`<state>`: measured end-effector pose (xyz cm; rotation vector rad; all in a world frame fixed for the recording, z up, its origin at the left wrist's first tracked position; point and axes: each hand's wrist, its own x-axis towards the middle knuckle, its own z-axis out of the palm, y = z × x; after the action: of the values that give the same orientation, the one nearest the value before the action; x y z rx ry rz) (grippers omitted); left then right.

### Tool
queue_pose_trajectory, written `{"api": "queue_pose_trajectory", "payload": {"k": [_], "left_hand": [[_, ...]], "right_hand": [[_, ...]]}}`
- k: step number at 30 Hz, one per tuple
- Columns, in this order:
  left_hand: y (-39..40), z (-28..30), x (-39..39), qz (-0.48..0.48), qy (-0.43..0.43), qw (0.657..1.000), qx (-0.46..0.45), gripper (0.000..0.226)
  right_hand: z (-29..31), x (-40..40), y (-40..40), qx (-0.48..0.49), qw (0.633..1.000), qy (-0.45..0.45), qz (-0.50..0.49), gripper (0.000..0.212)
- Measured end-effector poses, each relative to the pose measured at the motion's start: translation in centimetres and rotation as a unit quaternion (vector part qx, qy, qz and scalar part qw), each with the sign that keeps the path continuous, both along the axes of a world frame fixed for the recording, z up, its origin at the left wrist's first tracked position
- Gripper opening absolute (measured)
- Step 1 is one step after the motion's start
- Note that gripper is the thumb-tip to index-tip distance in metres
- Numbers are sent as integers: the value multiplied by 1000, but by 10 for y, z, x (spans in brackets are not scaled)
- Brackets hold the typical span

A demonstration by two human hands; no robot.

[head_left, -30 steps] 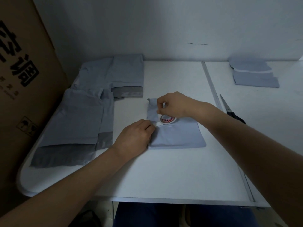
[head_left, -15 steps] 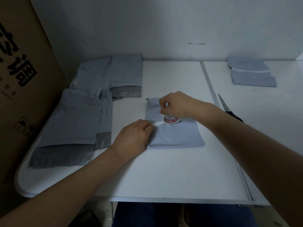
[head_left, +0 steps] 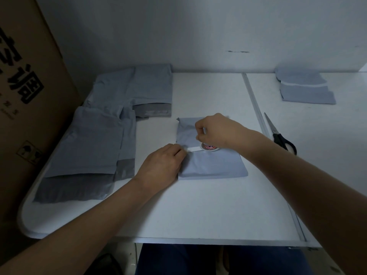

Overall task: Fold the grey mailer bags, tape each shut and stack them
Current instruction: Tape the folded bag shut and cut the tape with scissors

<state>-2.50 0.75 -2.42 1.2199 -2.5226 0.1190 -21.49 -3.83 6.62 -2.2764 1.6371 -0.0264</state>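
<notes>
hands: left point(head_left: 162, 165) pins tape strip point(head_left: 193, 149) on mailer point(head_left: 214, 165); right point(head_left: 216, 132) grips tape roll point(head_left: 209, 146)

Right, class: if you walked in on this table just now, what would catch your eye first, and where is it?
First, the two hands at the table's middle: the left hand presses a strip of white tape onto a folded grey bag, while the right hand holds the tape roll. Next, unfolded grey bags spread at left, a folded stack far right, and black scissors beside them.
</notes>
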Motion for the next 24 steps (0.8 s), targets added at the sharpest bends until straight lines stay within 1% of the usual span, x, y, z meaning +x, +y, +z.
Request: {"api": "queue_pose_trajectory", "payload": {"k": [3,6,12,19,24], "left_hand": [[0,0,0,2,-1,1000,10,24],[0,1,1,0,-2,1000,17,25],[0,1,2,-14,-12,999,28,48],[0,2,3,-21,-41,999,28,53],[-3,3,1,-32,-33,999,24,45]], "right_hand": [[-6,-3,2,0,1000,-8,-17,15],[-7,-4,5,-4,1000,-11,-22,12],[-10,-5,10,-7,1000,-4,-26,13],[-12,-8,13,-15,1000,-2,-23,13],[-15,-10,12,-23,1000,1,-17,12]]}}
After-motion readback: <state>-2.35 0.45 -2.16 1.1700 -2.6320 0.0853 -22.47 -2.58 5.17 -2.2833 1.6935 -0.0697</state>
